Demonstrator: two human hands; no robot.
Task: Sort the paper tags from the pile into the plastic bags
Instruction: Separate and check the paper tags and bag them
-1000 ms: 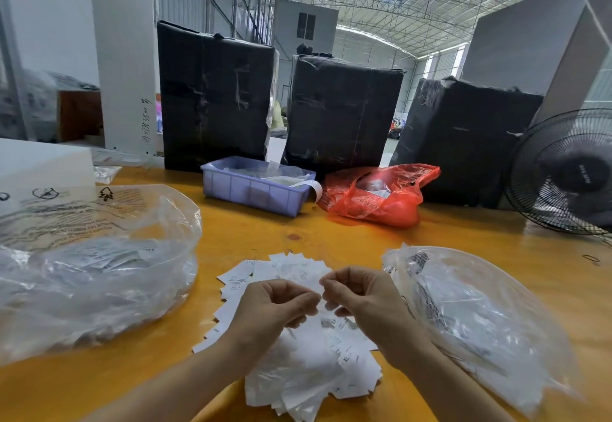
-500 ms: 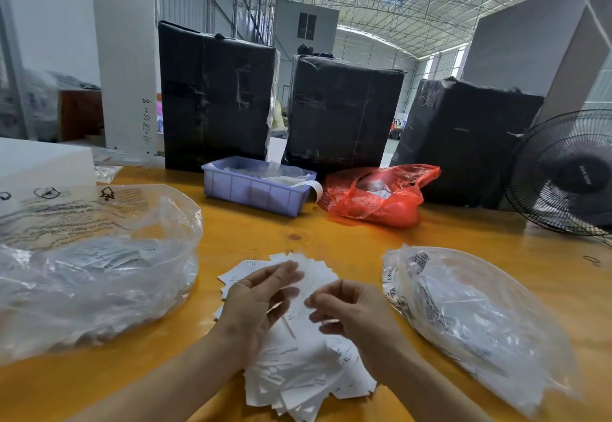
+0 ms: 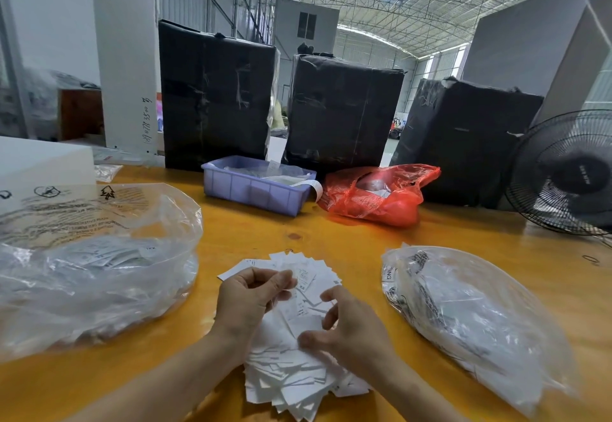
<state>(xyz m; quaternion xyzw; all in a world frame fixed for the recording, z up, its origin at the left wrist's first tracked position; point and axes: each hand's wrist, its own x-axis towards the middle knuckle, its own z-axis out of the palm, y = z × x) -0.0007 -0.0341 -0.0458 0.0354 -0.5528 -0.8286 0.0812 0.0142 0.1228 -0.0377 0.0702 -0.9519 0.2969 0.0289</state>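
The left hand (image 3: 251, 292) is now lifting a pinched tag (image 3: 303, 277) off the pile (image 3: 291, 372); the right hand (image 3: 347, 325), just parted from it, is hovering loosely curled, holding nothing.

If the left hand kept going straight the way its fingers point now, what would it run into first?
The left hand has its fingers curled toward the right, over the pile of paper tags. Going on that way, it would probably meet the right hand first, just across the pile, though depth between them is unclear.
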